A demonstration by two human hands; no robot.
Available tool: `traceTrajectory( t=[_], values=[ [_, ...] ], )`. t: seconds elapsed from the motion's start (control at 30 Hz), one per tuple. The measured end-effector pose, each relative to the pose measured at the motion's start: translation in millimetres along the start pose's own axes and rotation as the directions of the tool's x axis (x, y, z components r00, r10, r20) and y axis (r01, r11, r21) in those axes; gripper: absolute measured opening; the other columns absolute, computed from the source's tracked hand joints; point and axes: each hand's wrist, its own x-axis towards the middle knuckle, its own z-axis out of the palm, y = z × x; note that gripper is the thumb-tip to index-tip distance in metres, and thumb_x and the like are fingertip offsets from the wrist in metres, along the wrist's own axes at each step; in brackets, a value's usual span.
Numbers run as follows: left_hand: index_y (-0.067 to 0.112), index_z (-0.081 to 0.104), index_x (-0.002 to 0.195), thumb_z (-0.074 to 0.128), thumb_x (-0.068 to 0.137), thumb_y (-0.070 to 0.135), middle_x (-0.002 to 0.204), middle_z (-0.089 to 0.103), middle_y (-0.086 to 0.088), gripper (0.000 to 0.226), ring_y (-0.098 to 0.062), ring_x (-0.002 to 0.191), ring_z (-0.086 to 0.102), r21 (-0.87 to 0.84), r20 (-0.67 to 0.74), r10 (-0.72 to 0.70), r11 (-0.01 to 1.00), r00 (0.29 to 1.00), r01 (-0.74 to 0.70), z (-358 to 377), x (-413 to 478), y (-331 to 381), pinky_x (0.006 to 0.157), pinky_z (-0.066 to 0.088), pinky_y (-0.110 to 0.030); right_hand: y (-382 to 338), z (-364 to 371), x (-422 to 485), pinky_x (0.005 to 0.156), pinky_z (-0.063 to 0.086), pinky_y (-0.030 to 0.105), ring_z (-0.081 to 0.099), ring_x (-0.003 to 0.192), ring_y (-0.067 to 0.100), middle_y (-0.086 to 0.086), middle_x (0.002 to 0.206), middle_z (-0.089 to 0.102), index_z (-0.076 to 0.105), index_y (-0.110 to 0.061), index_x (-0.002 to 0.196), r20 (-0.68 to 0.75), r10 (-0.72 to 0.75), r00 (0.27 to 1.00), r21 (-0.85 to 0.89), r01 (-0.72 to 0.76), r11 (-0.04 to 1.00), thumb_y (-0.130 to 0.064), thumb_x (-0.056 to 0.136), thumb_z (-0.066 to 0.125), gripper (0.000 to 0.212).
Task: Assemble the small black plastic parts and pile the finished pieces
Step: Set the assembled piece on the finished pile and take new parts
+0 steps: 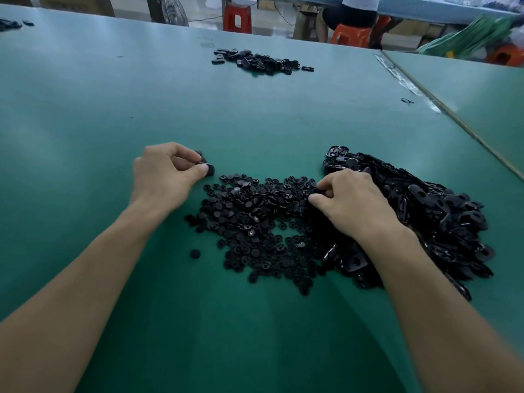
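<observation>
Stock for the job sits near the person on the green table (99,109): a disc heap (255,222) of small round pieces in the middle, and touching it on the right a taller heap of oval plates (431,219). The left hand (166,177) hovers just left of the disc heap and pinches a round disc (209,169) between thumb and forefinger. A second disc may sit behind it, but the fingers cover that spot. The right hand (351,202) lies where the two heaps meet, fingers curled down into the parts. I cannot tell whether it grips a piece or only rakes among them, as black on black swallows the fingertips.

The step in hand, as I judge it, is fetching one plate to mate with the held disc. To do it well, lift a single plate clear of the tangle, bring the disc square to its opening and press until it seats. Then send it to the far pile (261,61), well apart across the table, which looks like finished pieces.

Which face of the disc fits the plate is too small to make out. The right forearm hides part of the plate heap, and a far-left cluster (11,24) is cut by the frame edge.
</observation>
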Motion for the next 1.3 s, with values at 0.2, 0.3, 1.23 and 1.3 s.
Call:
traceTrajectory(
  t=[0.2, 0.3, 1.23, 1.3],
  values=[
    [0.032, 0.066, 0.081, 0.081, 0.079, 0.034, 0.084, 0.069, 0.012, 0.016, -0.018, 0.091, 0.068, 0.249, -0.021, 0.054, 0.967, 0.998, -0.047, -1.4, -6.9, -0.9, 0.084, 0.054, -0.039, 0.6, -1.5, -5.3, 0.091, 0.05, 0.039, 0.058, 0.112, 0.028, 0.009, 0.109, 0.071, 0.071, -0.015, 0.118, -0.06, 0.039, 0.997, 0.072, -0.035, 0.997, -0.026, 0.095, 0.063, 0.026],
    [0.029, 0.069, 0.097, 0.078, 0.083, 0.037, 0.103, 0.066, 0.002, 0.018, -0.019, 0.095, 0.059, 0.364, -0.054, 0.135, 0.925, 0.989, -0.106, 1.1, -8.4, -3.9, 0.076, 0.047, -0.037, 0.6, -0.8, -6.7, 0.089, 0.046, 0.039, 0.053, 0.116, 0.03, 0.012, 0.116, 0.068, 0.066, -0.016, 0.126, -0.07, 0.044, 0.997, 0.095, -0.037, 0.995, -0.02, 0.098, 0.055, 0.03],
    [0.019, 0.074, 0.086, 0.078, 0.086, 0.015, 0.077, 0.076, -0.005, 0.005, -0.024, 0.07, 0.073, -0.333, 0.476, 0.29, 0.933, 0.83, -0.135, 23.9, -49.5, 58.5, 0.067, 0.062, -0.032, -18.2, 35.2, -47.4, 0.063, 0.05, 0.017, 0.066, 0.067, 0.007, -0.002, 0.072, 0.073, 0.072, -0.016, 0.087, -0.185, 0.088, 0.979, 0.933, 0.147, 0.329, -0.01, 0.087, 0.076, 0.007],
    [0.017, 0.074, 0.088, 0.078, 0.087, 0.014, 0.076, 0.076, -0.005, 0.005, -0.024, 0.071, 0.074, -0.332, 0.465, 0.281, 0.934, 0.84, -0.128, 24.2, -49.6, 58.2, 0.068, 0.062, -0.033, -18.3, 36.0, -46.9, 0.061, 0.05, 0.017, 0.067, 0.065, 0.006, -0.004, 0.071, 0.073, 0.073, -0.017, 0.088, -0.187, 0.094, 0.978, 0.925, 0.143, 0.352, -0.011, 0.088, 0.075, 0.006]
  ],
)
